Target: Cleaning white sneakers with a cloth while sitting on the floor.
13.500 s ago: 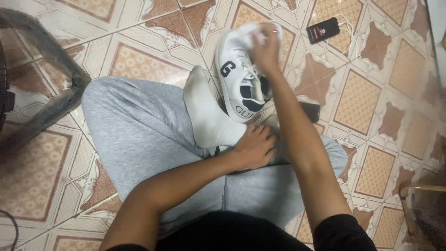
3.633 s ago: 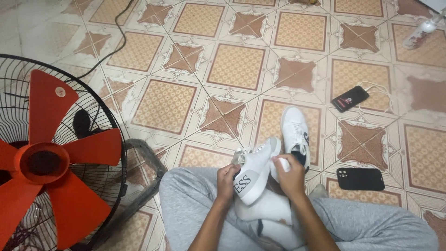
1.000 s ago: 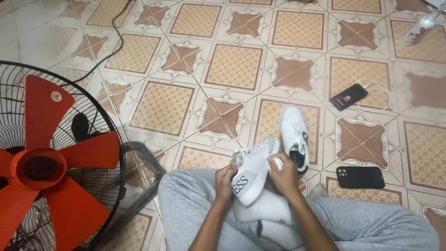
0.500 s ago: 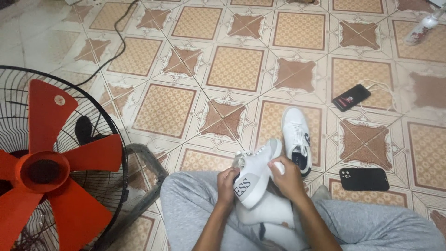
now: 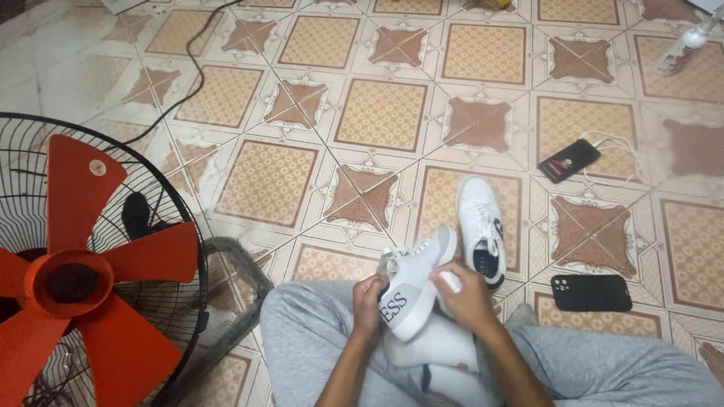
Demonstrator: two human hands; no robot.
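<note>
Held shoe: a white low-top sneaker with dark lettering on its heel panel (image 5: 413,290) is lifted above the lap, toe pointing up and away, heel towards the person.
Left hand: the left hand (image 5: 369,301) curls around the heel end of the sneaker, fingers closed on its rear edge beside the lettering.
Right hand: the right hand (image 5: 469,298) rests against the sneaker's right flank, fingers pressed together around a small white wad (image 5: 450,282); whether this is cloth or tissue cannot be told.
Lap: light grey sweatpants (image 5: 317,347) cover both legs, knees spread to either side; a white cloth or bag (image 5: 437,350) lies between them, directly under the held shoe.
Second shoe: a matching white sneaker with a dark patch on its side (image 5: 483,230) lies on the floor just beyond the hands, toe pointing away, near the held shoe's toe but apart from it.
Floor: beige and brown patterned ceramic tiles (image 5: 381,113).
Phones: a black smartphone with a lit screen (image 5: 569,160) lies farther off to the right with a white cable (image 5: 622,151) attached; a black smartphone lying face down (image 5: 591,292) sits nearer, right of the second shoe.
Fan: a floor fan with orange blades behind a black wire guard (image 5: 83,264) fills the left edge, just beside the left knee.
Cord: a black power cord (image 5: 192,71) trails across the tiles at upper left.
</note>
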